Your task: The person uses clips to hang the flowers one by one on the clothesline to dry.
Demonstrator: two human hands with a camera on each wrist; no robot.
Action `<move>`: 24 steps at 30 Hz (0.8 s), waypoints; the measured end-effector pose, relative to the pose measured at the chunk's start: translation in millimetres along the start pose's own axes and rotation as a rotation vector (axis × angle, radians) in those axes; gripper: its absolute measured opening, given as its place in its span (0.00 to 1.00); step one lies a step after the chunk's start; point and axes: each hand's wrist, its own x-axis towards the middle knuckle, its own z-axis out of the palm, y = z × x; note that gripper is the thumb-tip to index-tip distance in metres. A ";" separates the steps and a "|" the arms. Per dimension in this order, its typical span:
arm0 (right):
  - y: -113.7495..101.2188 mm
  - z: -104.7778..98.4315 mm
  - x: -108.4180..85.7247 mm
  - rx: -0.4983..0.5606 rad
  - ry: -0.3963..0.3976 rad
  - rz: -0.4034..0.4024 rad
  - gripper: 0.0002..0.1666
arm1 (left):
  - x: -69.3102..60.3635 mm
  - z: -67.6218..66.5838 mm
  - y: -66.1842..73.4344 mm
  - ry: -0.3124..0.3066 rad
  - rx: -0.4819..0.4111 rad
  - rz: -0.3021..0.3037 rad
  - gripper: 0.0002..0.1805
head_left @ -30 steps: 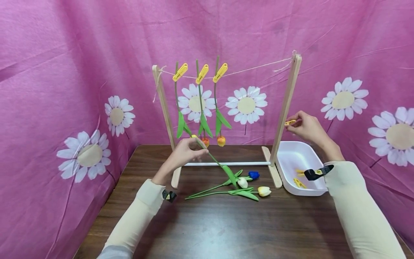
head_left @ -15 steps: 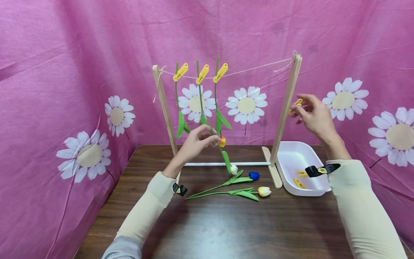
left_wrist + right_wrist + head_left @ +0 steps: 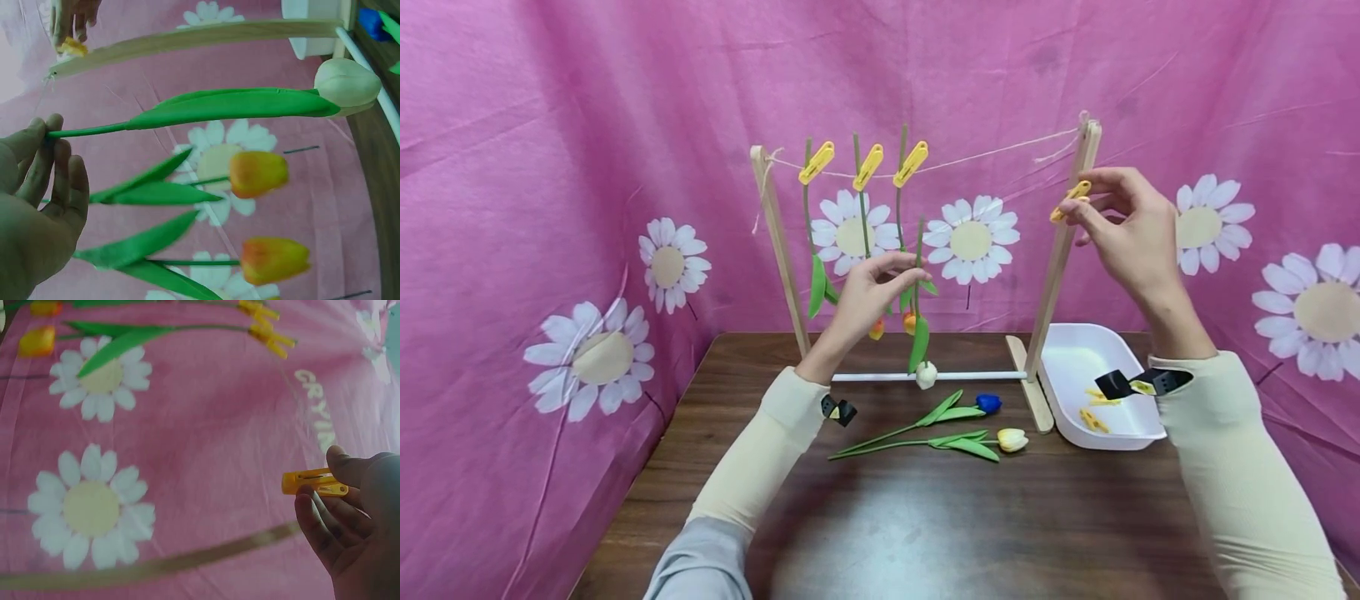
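White tulip (image 3: 919, 343): head-down below the string (image 3: 985, 157), stem pinched between thumb and fingers of the left hand (image 3: 874, 296), a length of stem standing above the grip.
Yellow clothespin (image 3: 292, 483): held between thumb and fingers of the right hand (image 3: 1138, 229), near the right post (image 3: 1056, 279), well apart from the stem; whether its mouth is parted cannot be told.
Hung tulips (image 3: 259, 174): three, head-down, each stem clipped to the string; the rightmost lies behind the white tulip in the head view.
Tangling: leaves could catch on that neighbour if the left hand rises too close to it.
Sliding: the string climbs toward the right post, so a clip set on the slope might creep down toward the others.
Slipping: a shallow bite on the smooth-looking stem could let the tulip fall, perhaps onto the blue tulip (image 3: 989, 404) lying below.
Dropping: a fingertip hold may lose the clothespin if it twists when squeezed.
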 end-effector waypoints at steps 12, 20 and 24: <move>-34.9 36.1 18.9 0.144 -0.120 -0.020 0.15 | 34.7 24.5 20.6 0.090 -0.079 0.067 0.12; -50.2 52.9 32.5 0.210 -0.117 -0.032 0.12 | 50.9 38.1 31.4 0.134 -0.101 0.072 0.11; -56.4 58.6 40.3 0.318 -0.111 -0.019 0.10 | 58.0 42.2 36.1 0.139 -0.104 0.075 0.10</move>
